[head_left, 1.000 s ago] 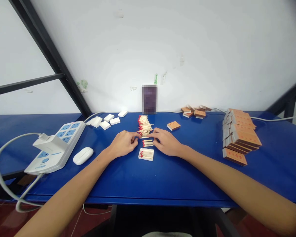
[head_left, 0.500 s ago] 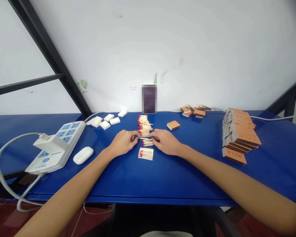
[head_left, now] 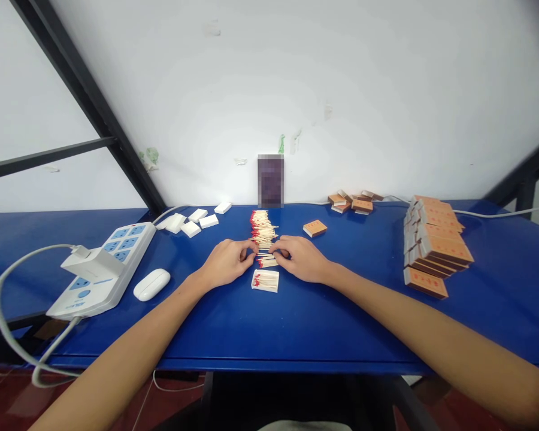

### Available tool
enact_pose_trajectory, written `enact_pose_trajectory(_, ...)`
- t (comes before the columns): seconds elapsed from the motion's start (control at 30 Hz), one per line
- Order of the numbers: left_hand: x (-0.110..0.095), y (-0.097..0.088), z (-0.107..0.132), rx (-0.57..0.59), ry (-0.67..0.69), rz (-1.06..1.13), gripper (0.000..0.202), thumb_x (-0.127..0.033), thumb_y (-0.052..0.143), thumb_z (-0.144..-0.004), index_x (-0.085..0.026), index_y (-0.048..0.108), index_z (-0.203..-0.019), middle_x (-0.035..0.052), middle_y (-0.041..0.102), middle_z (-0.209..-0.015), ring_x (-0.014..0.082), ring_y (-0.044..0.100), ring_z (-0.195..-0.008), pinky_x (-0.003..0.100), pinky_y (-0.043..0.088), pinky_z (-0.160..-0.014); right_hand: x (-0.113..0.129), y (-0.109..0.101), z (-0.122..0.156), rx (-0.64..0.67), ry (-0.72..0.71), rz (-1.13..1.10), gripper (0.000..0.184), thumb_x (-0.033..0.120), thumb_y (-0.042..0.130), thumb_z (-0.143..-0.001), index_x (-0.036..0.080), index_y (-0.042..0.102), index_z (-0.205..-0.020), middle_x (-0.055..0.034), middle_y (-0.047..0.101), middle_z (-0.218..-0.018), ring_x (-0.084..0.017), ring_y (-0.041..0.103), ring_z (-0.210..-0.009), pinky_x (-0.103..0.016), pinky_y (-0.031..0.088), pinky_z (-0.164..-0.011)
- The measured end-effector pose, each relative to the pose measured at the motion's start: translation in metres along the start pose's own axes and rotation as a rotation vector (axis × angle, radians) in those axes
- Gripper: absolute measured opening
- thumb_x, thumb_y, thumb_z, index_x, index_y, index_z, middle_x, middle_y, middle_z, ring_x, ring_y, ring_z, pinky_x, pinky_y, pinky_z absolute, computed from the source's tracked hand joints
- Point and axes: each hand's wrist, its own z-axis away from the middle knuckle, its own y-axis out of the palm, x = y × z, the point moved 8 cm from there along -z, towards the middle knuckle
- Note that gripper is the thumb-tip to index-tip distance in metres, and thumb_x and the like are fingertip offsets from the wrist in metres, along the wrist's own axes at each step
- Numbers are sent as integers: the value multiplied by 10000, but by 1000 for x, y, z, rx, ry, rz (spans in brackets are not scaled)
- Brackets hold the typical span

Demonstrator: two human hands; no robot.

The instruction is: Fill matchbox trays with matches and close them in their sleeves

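Observation:
A column of red-headed matches (head_left: 263, 230) lies on the blue table, heads to the left. At its near end, my left hand (head_left: 228, 262) has thumb and forefinger closed on the head ends of a few matches. Across from it, my right hand (head_left: 303, 258) closes thumb and forefinger on the plain ends. A small loose group of matches (head_left: 266, 263) lies just below my fingertips. Nearer to me is a white matchbox tray (head_left: 272, 289) partly filled with matches. The fingertips hide part of the matches between them.
White trays (head_left: 191, 229) lie back left, near a power strip (head_left: 130, 251) and a white earbud case (head_left: 151, 284). One orange matchbox (head_left: 315, 228) lies right of the matches. Behind it are several orange sleeves (head_left: 362, 205); stacked matchboxes (head_left: 444, 239) stand far right.
Both hands have come very slightly nearer to me, fingers still pinched at the match ends. Matches below the fingertips have shifted a little. The tray stays in place.

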Motion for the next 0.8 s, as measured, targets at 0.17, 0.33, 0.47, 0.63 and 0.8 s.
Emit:
enact_pose_trajectory(0.17, -2, -1, 0, 10, -1, 20, 205, -324, 518, -907, -215, 686, -951, -65, 515, -545, 98, 450, -494, 239, 297, -552, 4, -3, 0, 22, -7, -15, 205, 225, 558, -916, 199, 741, -1005, 8, 570, -730, -118, 496, -689, -251, 295, -636)
enact_pose_trajectory(0.33, -6, -1, 1, 28, 22, 64, 227, -326, 521, -910, -205, 710, -945, -65, 487, -535, 89, 425, -486, 233, 306, -550, 8, -3, 1, 70, -24, -13, 265, 386, 633, -894, 217, 744, -1065, 25, 526, -702, -116, 474, -678, -259, 283, -651)
enact_pose_trajectory(0.47, -11, 0, 1, 36, 64, 88, 227, -306, 528, -906, -193, 719, -952, -64, 486, -539, 83, 428, -484, 226, 319, -557, 8, -3, 1, 68, -28, -30, 259, 376, 666, -870, 203, 745, -1045, 31, 518, -703, -105, 463, -659, -263, 292, -667)
enact_pose_trajectory(0.63, -11, 0, 2, 33, 77, 84, 242, -326, 528, -916, -191, 724, -959, -60, 489, -539, 84, 423, -482, 225, 316, -550, 8, -4, 0, 97, -49, -73, 238, 345, 665, -867, 204, 748, -1041, 35, 515, -696, -102, 460, -642, -252, 296, -637)
enact_pose_trajectory(0.8, -12, 1, 2, 39, 87, 81, 271, -359, 519, -933, -187, 724, -975, -50, 511, -555, 89, 431, -490, 226, 313, -547, 7, -5, 0, 116, -63, -79, 274, 355, 687, -862, 203, 747, -1082, 24, 546, -733, -105, 485, -657, -249, 319, -650)
